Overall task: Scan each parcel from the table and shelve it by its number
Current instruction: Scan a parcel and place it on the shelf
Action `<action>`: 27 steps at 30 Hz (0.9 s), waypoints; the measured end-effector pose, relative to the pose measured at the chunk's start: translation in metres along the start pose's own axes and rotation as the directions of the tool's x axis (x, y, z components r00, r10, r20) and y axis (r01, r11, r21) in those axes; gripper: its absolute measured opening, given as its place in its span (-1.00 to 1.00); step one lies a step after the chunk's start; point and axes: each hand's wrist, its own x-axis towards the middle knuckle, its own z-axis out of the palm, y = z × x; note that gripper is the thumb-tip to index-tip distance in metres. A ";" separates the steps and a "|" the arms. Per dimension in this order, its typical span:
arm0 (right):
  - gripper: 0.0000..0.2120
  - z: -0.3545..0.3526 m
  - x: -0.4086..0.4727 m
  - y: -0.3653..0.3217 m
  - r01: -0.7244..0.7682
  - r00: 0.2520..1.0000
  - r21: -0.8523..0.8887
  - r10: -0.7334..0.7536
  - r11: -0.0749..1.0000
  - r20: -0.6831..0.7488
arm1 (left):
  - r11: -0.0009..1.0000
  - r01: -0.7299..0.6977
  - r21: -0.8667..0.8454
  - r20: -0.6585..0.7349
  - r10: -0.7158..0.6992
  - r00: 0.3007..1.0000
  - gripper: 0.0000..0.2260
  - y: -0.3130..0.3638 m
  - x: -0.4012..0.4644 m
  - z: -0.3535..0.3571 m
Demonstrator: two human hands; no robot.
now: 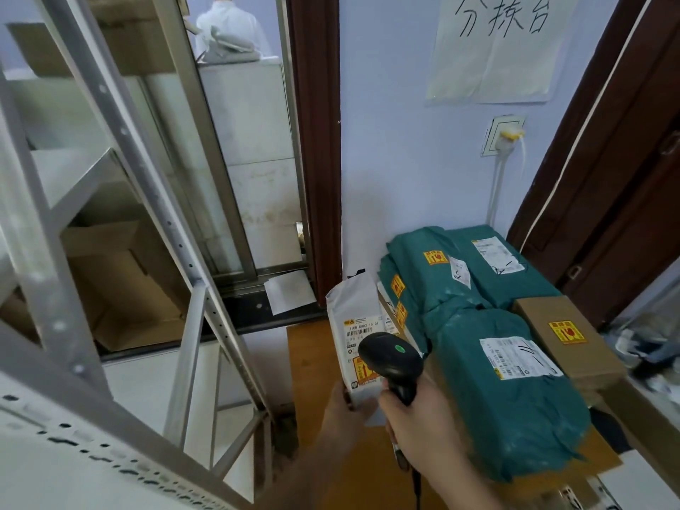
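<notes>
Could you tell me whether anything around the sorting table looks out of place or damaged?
The wall socket above the green parcels looks odd: its plate sits crooked and yellow tape holds a white cable to it. Nothing else stands out.

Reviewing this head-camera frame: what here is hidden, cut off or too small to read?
- White parcel: label digits too small; lower label hidden behind scanner.
- Left hand: fingers behind the parcel.
- Right hand: forearm cut by the bottom edge.
- Green parcels: label text blurred.
- Table: mostly covered.
</notes>
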 end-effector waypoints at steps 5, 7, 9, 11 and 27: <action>-0.92 0.003 -0.007 -0.002 0.014 0.999 -0.022 -0.015 1.000 -0.029 | 1.000 0.006 0.010 0.009 -0.006 1.000 -0.56 0.001 -0.004 -0.007; -0.91 0.001 -0.012 -0.002 0.036 0.998 -0.045 -0.038 0.998 -0.046 | 1.000 -0.015 0.019 0.016 0.015 1.000 -0.56 0.003 -0.010 -0.013; -0.90 -0.005 -0.017 -0.003 0.063 0.997 -0.066 -0.066 0.996 -0.039 | 0.999 -0.040 -0.008 0.032 0.040 0.999 -0.56 0.005 -0.019 -0.018; -0.89 -0.011 -0.023 -0.002 0.085 0.996 -0.072 -0.086 0.994 -0.013 | 0.997 -0.061 -0.045 0.028 0.062 0.998 -0.57 0.007 -0.034 -0.023; -0.92 -0.010 -0.147 0.015 0.420 0.803 0.024 -0.384 0.907 0.455 | 0.925 -0.324 -0.201 -0.338 0.245 0.909 -0.46 -0.060 -0.259 -0.062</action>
